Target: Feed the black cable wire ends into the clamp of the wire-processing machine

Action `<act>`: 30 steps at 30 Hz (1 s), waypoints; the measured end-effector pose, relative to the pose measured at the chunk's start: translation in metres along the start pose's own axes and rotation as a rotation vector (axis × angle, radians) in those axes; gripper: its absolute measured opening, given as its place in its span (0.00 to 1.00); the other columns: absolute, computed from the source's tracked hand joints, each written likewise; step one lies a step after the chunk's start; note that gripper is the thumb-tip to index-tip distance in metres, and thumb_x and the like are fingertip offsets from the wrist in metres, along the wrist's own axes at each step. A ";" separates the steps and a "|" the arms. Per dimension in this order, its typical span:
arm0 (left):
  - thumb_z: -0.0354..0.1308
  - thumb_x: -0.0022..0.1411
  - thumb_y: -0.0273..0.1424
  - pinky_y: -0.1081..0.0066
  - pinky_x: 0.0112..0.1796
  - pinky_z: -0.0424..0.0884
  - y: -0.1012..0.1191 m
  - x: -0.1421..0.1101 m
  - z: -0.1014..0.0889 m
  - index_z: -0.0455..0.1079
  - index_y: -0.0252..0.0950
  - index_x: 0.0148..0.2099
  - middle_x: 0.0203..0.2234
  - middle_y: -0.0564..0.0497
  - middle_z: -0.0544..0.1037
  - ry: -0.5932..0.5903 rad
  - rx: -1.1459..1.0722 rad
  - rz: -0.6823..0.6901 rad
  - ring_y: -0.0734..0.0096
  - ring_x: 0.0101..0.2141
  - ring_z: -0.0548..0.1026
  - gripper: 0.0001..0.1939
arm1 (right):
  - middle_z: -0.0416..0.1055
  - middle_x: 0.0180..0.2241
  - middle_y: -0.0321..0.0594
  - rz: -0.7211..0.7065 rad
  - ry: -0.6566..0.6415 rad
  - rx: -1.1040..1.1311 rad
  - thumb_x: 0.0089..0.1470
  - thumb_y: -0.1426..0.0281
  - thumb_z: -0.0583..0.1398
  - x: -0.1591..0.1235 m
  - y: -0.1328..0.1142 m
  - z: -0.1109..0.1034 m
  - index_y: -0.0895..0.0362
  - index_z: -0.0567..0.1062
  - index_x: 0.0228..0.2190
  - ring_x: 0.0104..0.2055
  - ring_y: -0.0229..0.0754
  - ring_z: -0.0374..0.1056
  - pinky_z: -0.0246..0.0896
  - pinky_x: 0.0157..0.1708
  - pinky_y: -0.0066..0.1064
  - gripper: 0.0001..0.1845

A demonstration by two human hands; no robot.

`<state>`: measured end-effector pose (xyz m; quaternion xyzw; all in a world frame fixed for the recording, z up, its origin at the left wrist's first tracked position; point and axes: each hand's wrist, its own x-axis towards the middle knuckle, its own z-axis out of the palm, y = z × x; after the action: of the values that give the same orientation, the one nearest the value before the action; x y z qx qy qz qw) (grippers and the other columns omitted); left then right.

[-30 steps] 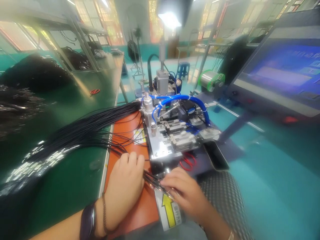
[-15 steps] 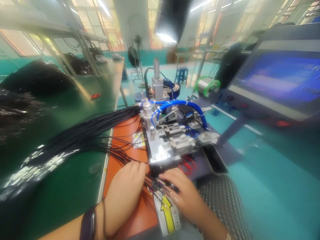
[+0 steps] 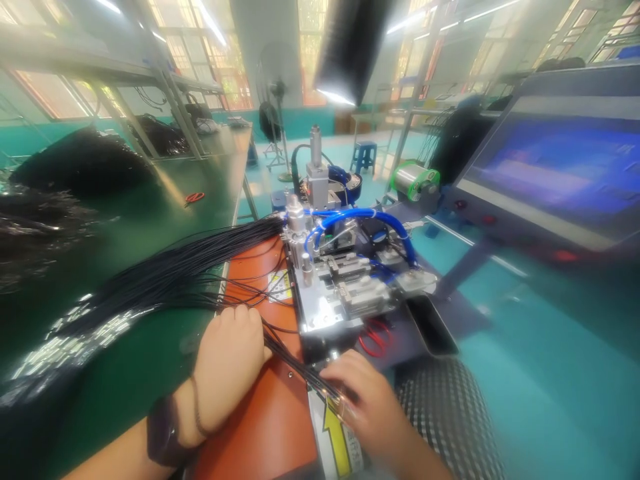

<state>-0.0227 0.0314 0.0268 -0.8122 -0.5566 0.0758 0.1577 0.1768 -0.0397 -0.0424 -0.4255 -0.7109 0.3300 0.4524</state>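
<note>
right hand (image 3: 367, 400) pinching wires (image 3: 295, 363), left hand (image 3: 227, 370) (resting)

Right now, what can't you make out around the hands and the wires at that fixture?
Head view:
Ends of the black wires: hidden by the right hand.
Wires beneath the left hand: covered by it.
Monitor screen: text blurred.
Yellow-arrow label: cut off by the bottom edge.
Red scissors: partly hidden by the fixture.

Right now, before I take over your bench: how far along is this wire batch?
Hard to tell exactly. Done, perhaps: the black wire heap on the green bench mat. In hand: the right hand pinches wire ends by the pneumatic bench machine, and the left hand lies over more. Left: the long black wire sheaf fanned across the mat.
</note>
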 end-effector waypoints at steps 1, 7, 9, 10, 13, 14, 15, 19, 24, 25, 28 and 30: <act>0.52 0.56 0.28 0.59 0.35 0.64 -0.002 0.002 0.001 0.66 0.32 0.35 0.29 0.42 0.69 0.000 -0.006 0.014 0.53 0.34 0.68 0.05 | 0.72 0.32 0.42 0.003 -0.003 -0.001 0.61 0.60 0.51 0.000 -0.001 0.001 0.55 0.74 0.37 0.34 0.43 0.64 0.60 0.33 0.33 0.15; 0.44 0.59 0.18 0.58 0.38 0.63 0.008 -0.001 0.005 0.69 0.31 0.35 0.31 0.42 0.71 -0.035 -0.059 0.159 0.53 0.38 0.68 0.13 | 0.73 0.39 0.40 0.032 -0.100 -0.003 0.57 0.72 0.56 -0.002 -0.005 -0.001 0.53 0.72 0.44 0.41 0.42 0.66 0.62 0.42 0.33 0.12; 0.44 0.60 0.18 0.58 0.38 0.63 0.012 -0.002 0.004 0.69 0.31 0.35 0.31 0.42 0.72 -0.050 -0.073 0.177 0.54 0.36 0.69 0.13 | 0.73 0.44 0.41 0.017 -0.152 0.017 0.56 0.74 0.57 -0.004 -0.005 -0.005 0.52 0.69 0.49 0.46 0.43 0.66 0.60 0.50 0.35 0.18; 0.45 0.60 0.18 0.58 0.38 0.64 0.014 -0.003 0.003 0.70 0.32 0.35 0.31 0.43 0.72 -0.058 -0.086 0.192 0.55 0.35 0.69 0.13 | 0.71 0.47 0.42 0.020 -0.177 0.032 0.55 0.75 0.58 -0.004 -0.005 -0.008 0.52 0.67 0.52 0.48 0.43 0.66 0.59 0.52 0.35 0.22; 0.47 0.61 0.19 0.60 0.37 0.65 0.019 -0.007 0.000 0.69 0.34 0.40 0.31 0.47 0.72 -0.071 -0.173 0.264 0.59 0.34 0.69 0.12 | 0.68 0.51 0.42 0.059 -0.239 0.113 0.53 0.78 0.57 -0.005 -0.002 -0.017 0.50 0.62 0.57 0.52 0.42 0.65 0.60 0.52 0.33 0.31; 0.47 0.61 0.20 0.60 0.37 0.65 0.020 -0.008 0.000 0.69 0.35 0.41 0.32 0.48 0.72 -0.082 -0.214 0.299 0.60 0.34 0.69 0.12 | 0.69 0.51 0.41 0.078 -0.251 0.134 0.53 0.79 0.57 -0.004 -0.002 -0.019 0.49 0.61 0.57 0.52 0.42 0.65 0.60 0.52 0.33 0.31; 0.48 0.61 0.20 0.61 0.37 0.65 0.022 -0.010 0.000 0.69 0.36 0.42 0.33 0.49 0.72 -0.098 -0.254 0.335 0.61 0.34 0.69 0.12 | 0.69 0.50 0.40 0.092 -0.260 0.145 0.54 0.80 0.56 -0.002 -0.002 -0.020 0.49 0.62 0.57 0.52 0.41 0.65 0.60 0.52 0.33 0.30; 0.50 0.61 0.19 0.63 0.37 0.65 0.027 -0.015 0.003 0.69 0.38 0.39 0.35 0.50 0.72 -0.153 -0.347 0.430 0.64 0.34 0.69 0.10 | 0.70 0.48 0.39 0.063 -0.263 0.098 0.55 0.82 0.54 0.004 -0.004 -0.016 0.48 0.69 0.50 0.51 0.40 0.63 0.59 0.53 0.34 0.25; 0.51 0.62 0.22 0.66 0.34 0.63 0.031 -0.016 0.006 0.67 0.38 0.35 0.34 0.52 0.70 -0.024 -0.426 0.479 0.66 0.33 0.67 0.07 | 0.69 0.44 0.40 0.056 -0.149 0.042 0.54 0.77 0.59 0.004 -0.002 -0.011 0.50 0.72 0.46 0.48 0.41 0.64 0.62 0.49 0.33 0.18; 0.51 0.63 0.23 0.66 0.34 0.63 0.031 -0.016 0.007 0.67 0.38 0.35 0.34 0.51 0.70 0.017 -0.438 0.485 0.66 0.34 0.67 0.07 | 0.69 0.43 0.40 0.062 -0.106 0.030 0.53 0.77 0.60 0.003 0.000 -0.011 0.51 0.72 0.44 0.47 0.41 0.65 0.62 0.48 0.32 0.16; 0.48 0.65 0.24 0.64 0.38 0.64 0.035 -0.017 0.010 0.67 0.37 0.39 0.37 0.49 0.70 0.108 -0.487 0.498 0.64 0.38 0.67 0.07 | 0.72 0.37 0.38 0.055 0.052 0.009 0.54 0.77 0.60 0.002 0.003 -0.011 0.54 0.74 0.37 0.41 0.39 0.67 0.64 0.43 0.30 0.10; 0.46 0.66 0.24 0.63 0.39 0.65 0.038 -0.019 0.012 0.67 0.36 0.42 0.35 0.49 0.71 0.128 -0.508 0.504 0.64 0.38 0.67 0.08 | 0.73 0.34 0.38 0.033 0.134 0.007 0.55 0.77 0.59 0.001 0.004 -0.010 0.54 0.75 0.34 0.38 0.38 0.68 0.65 0.39 0.29 0.07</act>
<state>0.0000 0.0035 0.0017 -0.9403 -0.3288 -0.0794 -0.0382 0.1867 -0.0359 -0.0421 -0.4566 -0.6708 0.3106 0.4950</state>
